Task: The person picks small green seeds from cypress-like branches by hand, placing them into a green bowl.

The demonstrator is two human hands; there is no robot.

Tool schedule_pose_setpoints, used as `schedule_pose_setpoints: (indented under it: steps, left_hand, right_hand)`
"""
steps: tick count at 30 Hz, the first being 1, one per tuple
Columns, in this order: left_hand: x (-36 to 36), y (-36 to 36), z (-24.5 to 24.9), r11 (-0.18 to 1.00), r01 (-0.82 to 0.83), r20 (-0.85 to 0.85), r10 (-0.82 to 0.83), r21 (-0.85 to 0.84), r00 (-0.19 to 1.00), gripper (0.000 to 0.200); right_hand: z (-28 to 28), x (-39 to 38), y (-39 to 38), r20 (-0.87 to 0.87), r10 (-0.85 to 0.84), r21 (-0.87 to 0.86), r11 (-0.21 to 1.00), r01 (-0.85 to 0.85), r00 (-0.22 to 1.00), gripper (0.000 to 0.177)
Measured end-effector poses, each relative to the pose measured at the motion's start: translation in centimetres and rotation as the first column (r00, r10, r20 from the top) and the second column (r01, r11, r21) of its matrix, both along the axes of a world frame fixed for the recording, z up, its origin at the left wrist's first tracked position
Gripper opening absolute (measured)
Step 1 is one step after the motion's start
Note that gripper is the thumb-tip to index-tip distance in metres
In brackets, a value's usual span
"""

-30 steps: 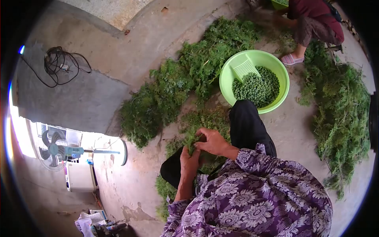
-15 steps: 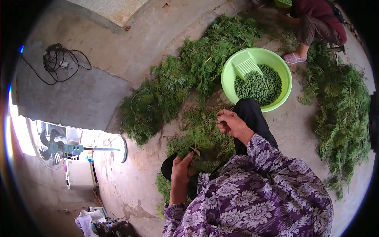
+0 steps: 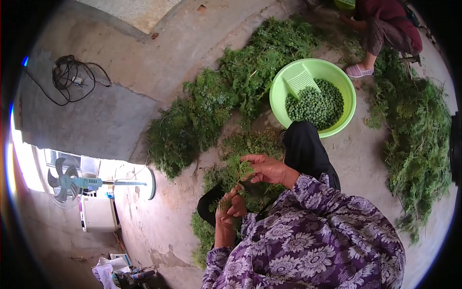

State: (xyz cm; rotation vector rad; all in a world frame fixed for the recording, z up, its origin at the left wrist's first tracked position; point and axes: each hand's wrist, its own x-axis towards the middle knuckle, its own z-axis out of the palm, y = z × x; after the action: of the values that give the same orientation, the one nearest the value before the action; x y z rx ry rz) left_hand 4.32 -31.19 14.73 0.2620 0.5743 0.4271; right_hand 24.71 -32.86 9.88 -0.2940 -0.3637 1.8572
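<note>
My left hand (image 3: 230, 206) is closed around the stem of a leafy green sprig (image 3: 239, 174), held upright above my lap. At the sprig's upper leaves, my right hand (image 3: 272, 169) has its thumb and fingers closed on the foliage. Whether a berry is between those fingertips is hidden. Beyond my right knee stands a light green basin (image 3: 275, 98) with a ridged washboard part in its wall. Many round green berries (image 3: 317, 103) lie in it. Loose green branches (image 3: 250, 144) are spread on the floor below my hands.
A long heap of cut branches (image 3: 207, 103) runs past the basin's left side, and another heap (image 3: 418, 144) lies at the right. A person (image 3: 392, 29) sits at the top right near a second green basin (image 3: 345, 4). A standing fan (image 3: 67, 180) and coiled cable (image 3: 72, 77) are left.
My right hand has moved left and down, from above my knee to the sprig. My left hand has shifted slightly right, and a leafy sprig now stands up from it.
</note>
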Motion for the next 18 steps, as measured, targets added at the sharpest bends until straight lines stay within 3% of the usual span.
schedule_pose_setpoints:
  steps: [1, 4, 9, 11, 12, 14, 18]
  left_hand:
    - [0.0, -0.2, -0.1, 0.994, -0.066, -0.026, 0.064, -0.083, 0.998, 0.018]
    - [-0.1, 0.0, -0.7, 0.995, -0.009, 0.038, 0.013, -0.097, 0.999, 0.018]
    - [0.4, 0.0, -0.3, 0.992, -0.029, 0.003, 0.030, -0.124, 1.000, 0.018]
    - [0.5, 0.0, -0.2, 0.991, -0.034, -0.001, 0.034, -0.129, 0.999, 0.018]
    - [0.5, -0.1, -0.2, 0.991, -0.063, -0.035, 0.059, -0.116, 0.998, 0.017]
    - [0.6, -0.1, -0.2, 0.991, -0.091, -0.068, 0.085, -0.102, 0.994, 0.017]
    - [0.8, -0.2, -0.9, 0.994, -0.113, -0.118, 0.112, -0.004, 0.987, 0.016]
  right_hand:
    - [0.1, -0.3, 0.0, 0.027, -0.027, -0.011, 1.000, 0.028, 0.999, 0.040]
    - [0.6, -0.5, 0.2, 0.100, -0.069, -0.034, 0.997, 0.073, 0.993, 0.041]
    - [0.3, -0.8, 0.4, 0.164, -0.106, -0.050, 0.992, 0.116, 0.981, 0.038]
    - [0.3, -0.9, 0.3, 0.458, -0.236, 0.102, 0.972, 0.213, 0.857, 0.035]
    - [0.3, -1.1, 0.2, 0.458, -0.237, 0.102, 0.971, 0.214, 0.857, 0.035]
    - [0.5, -1.4, -0.1, 0.742, -0.424, 0.302, 0.903, 0.305, 0.519, 0.037]
    - [-0.8, -1.7, 0.2, 0.742, -0.441, 0.318, 0.895, 0.314, 0.505, 0.036]
